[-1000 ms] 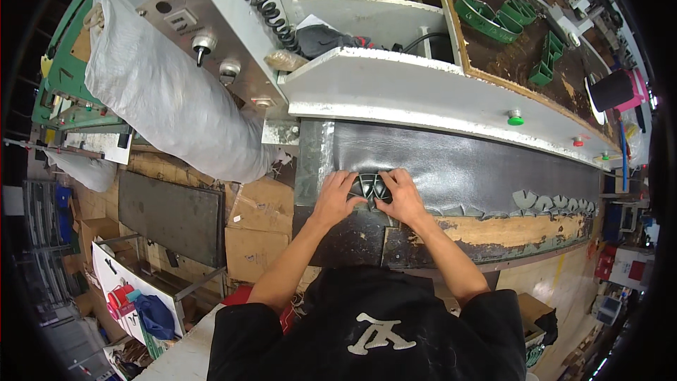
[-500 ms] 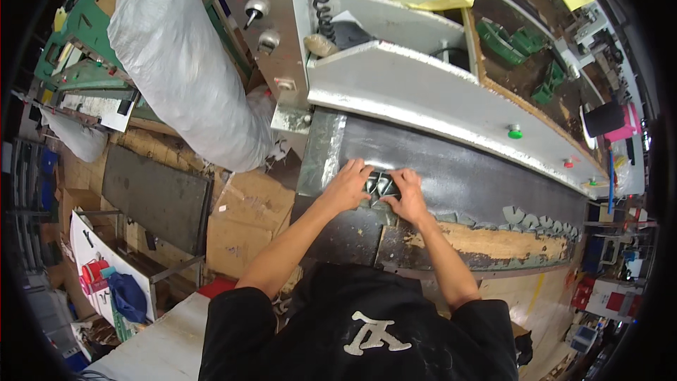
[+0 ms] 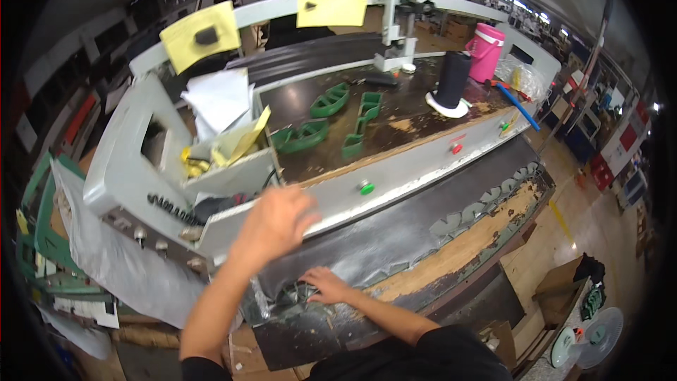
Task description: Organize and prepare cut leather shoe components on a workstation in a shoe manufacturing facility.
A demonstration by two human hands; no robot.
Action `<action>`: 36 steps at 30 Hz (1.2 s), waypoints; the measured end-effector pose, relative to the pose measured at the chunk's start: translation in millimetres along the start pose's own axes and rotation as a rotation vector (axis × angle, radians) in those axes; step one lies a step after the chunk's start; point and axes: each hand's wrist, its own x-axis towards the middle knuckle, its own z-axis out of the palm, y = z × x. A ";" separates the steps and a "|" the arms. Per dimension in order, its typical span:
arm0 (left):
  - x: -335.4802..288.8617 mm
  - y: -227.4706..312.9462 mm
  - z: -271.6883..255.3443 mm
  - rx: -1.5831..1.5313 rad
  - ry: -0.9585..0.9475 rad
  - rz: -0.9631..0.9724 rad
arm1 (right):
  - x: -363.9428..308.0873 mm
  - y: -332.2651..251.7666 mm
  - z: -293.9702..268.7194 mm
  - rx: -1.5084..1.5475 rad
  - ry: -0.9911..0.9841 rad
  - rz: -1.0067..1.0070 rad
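Cutting die point(image 3: 289, 298): right hand point(image 3: 326, 286) rested at its edge, fingers spread; left hand point(image 3: 278, 224) hung raised, loosely open; uneven finger pressure could have skewed it.

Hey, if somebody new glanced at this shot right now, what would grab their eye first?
Probably the bright pink jug at the upper right, on the far end of the brown top, and the two yellow sheets hanging above it toward the left. Then the green shaped frames lying on that top. Nearer, the blurred left hand is raised, while the right hand is low at the dark sheet.
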 end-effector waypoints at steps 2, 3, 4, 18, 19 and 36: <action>112.0 -0.4 -9.5 0.059 0.157 0.179 | -4.9 6.8 -7.6 0.021 0.022 0.001; 169.8 1.2 -9.2 0.088 0.193 0.219 | -5.1 10.3 -9.8 0.072 0.037 0.004; 225.7 0.9 -6.5 0.190 0.206 0.292 | -6.2 15.2 -12.9 0.125 0.047 0.002; 683.6 -58.6 119.0 0.619 -0.125 -0.278 | -238.6 72.6 -199.1 1.132 0.072 0.276; 690.9 -65.0 117.1 0.657 -0.097 -0.290 | -251.2 82.3 -194.1 0.971 0.139 0.256; 707.3 -87.1 88.0 0.383 -0.220 -0.236 | -256.8 120.6 -185.6 1.019 0.294 0.379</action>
